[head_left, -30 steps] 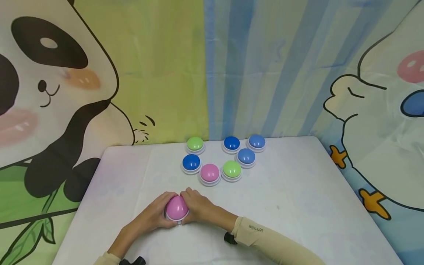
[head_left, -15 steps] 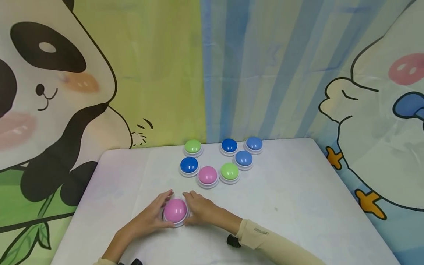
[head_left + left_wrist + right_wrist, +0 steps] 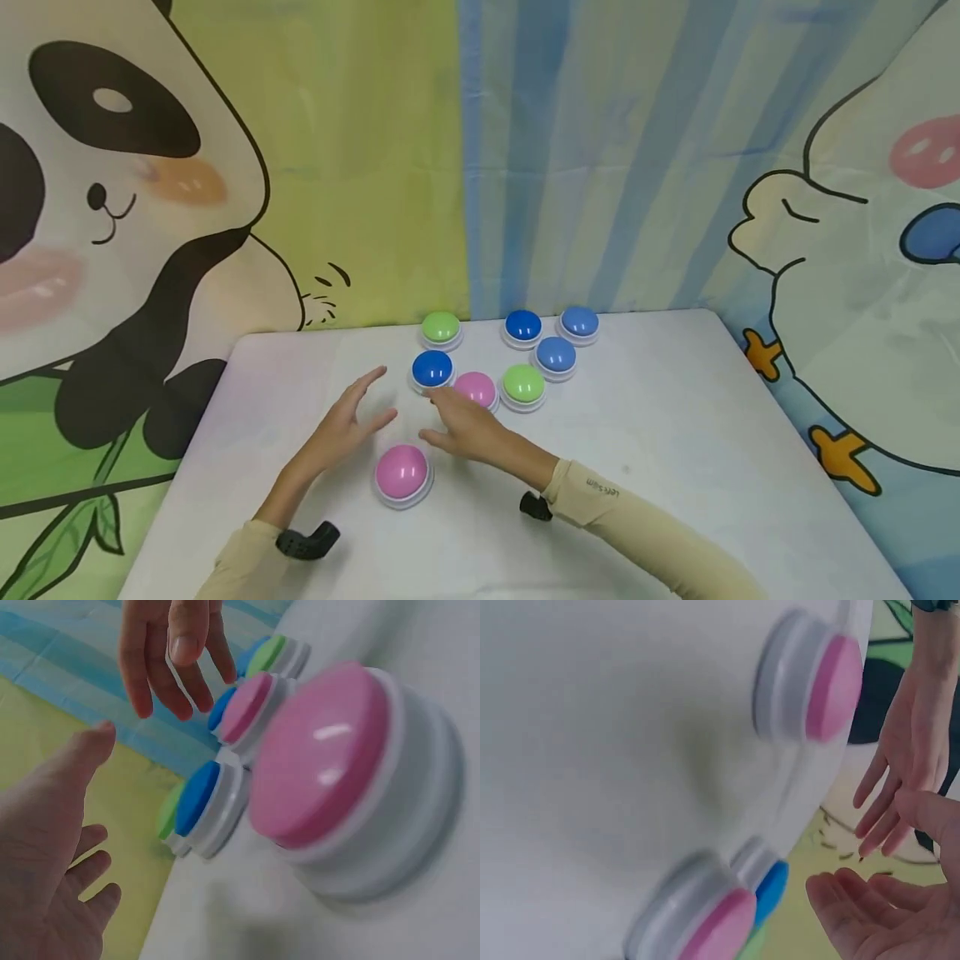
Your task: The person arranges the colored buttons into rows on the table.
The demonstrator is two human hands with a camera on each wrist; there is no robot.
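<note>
A pink dome push button [image 3: 401, 472] on a white round base stands alone near the front of the white table [image 3: 660, 442]. Both hands are off it, beyond its far side. My left hand [image 3: 339, 432] hovers up and to its left, thumb and fingers spread, holding nothing. To the right, my right hand [image 3: 474, 427] hangs in the air with its fingers extended and nothing in them. In the head view it partly covers a second pink button [image 3: 477, 388]. Nearest its fingertips in that view is a dark blue button [image 3: 432, 367]. The left wrist view shows both hands apart from the near pink button [image 3: 322, 761].
Behind stand more buttons: a green button [image 3: 441, 327] at the back left, another green button [image 3: 523, 382], a dark blue button [image 3: 522, 325] and two lighter blue buttons, one front [image 3: 556, 354], one back. A printed curtain [image 3: 375, 167] rises behind the table.
Both hands held the near pink button between them, then loosened from its sides. They have since lifted away and moved forward toward the other buttons. The pink button stays in place on the table.
</note>
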